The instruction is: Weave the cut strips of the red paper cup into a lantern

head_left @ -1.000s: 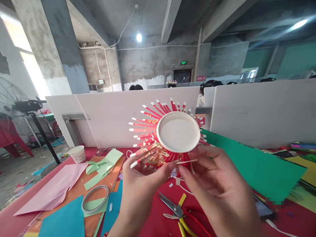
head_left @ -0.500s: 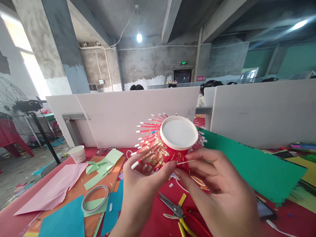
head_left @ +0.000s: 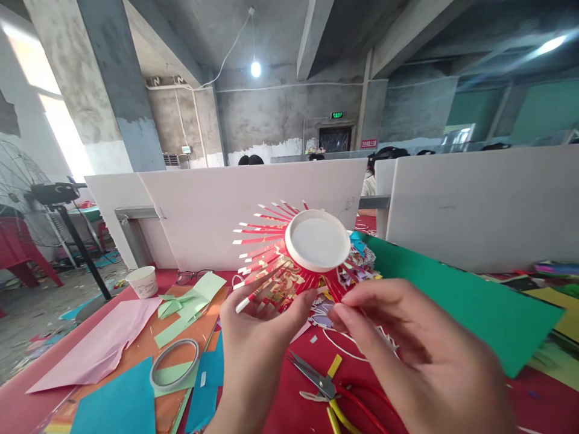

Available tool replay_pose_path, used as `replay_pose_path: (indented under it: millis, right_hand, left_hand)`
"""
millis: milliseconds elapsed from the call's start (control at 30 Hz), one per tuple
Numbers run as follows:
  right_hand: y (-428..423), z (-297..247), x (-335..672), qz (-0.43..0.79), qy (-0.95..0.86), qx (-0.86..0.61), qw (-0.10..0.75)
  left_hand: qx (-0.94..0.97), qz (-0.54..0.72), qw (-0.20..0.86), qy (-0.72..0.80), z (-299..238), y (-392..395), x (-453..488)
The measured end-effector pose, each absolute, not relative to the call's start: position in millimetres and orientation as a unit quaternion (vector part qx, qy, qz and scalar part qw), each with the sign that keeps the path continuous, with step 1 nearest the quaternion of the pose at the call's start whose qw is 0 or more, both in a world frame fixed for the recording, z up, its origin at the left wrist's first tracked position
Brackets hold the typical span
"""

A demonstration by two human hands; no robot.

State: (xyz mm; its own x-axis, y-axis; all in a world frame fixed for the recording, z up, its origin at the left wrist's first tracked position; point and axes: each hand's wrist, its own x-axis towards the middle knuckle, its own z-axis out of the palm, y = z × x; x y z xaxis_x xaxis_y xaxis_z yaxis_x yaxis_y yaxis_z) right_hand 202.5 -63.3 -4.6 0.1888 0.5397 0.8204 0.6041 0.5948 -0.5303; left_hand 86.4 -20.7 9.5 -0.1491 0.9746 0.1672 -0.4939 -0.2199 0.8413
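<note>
**Red cup with the fringe cut into it, held up over the table**

Watching the head cam feed here. Biggest thing in shot is the red table point(head_left: 289, 410), littered with craft stuff, with white divider boards point(head_left: 253, 211) standing along its far edge. On my right there's a big green sheet point(head_left: 456, 307) lying tilted across the table, and on the left a pink sheet point(head_left: 99, 346) next to a blue sheet point(head_left: 120, 404), with pale green scraps on an orange piece between them.

The left hand point(head_left: 257, 349) and right hand point(head_left: 420, 361) are both raised above the table near the middle of the view. Between them is the paper cup point(head_left: 312, 244), bottom facing me, white base showing, its red printed wall cut into thin strips that fan out to the left and down. Left hand has fingers curled under the fan of strips with the thumb pressing on top of them. Right hand is pinching one red strip between thumb and forefinger just below the cup's base; it's a bit blurred.

Smaller bits: a tape roll point(head_left: 174, 364) flat on the orange paper, a small white cup point(head_left: 142, 282) near the far left corner, and scissors point(head_left: 316, 380) with yellow and red handles lying on the table right under the hands
</note>
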Motion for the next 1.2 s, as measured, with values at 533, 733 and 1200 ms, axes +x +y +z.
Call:
replay_pose_path:
  millis: [533, 733, 1200]
  right_hand:
    - [-56, -11, 199, -0.246, -0.697, -0.394, 0.546]
    - [-58, -13, 190, -0.059, -0.627, -0.419, 0.653]
    - [-60, -2, 176, 0.303, -0.407, -0.392, 0.768]
  left_hand:
    - [0.314, 0.624, 0.687, 0.200, 9, -29, 92]
    - [0.342, 0.639, 0.656, 0.211, 10, -32, 90]
    - [0.416, 0.655, 0.571, 0.267, 10, -26, 80]
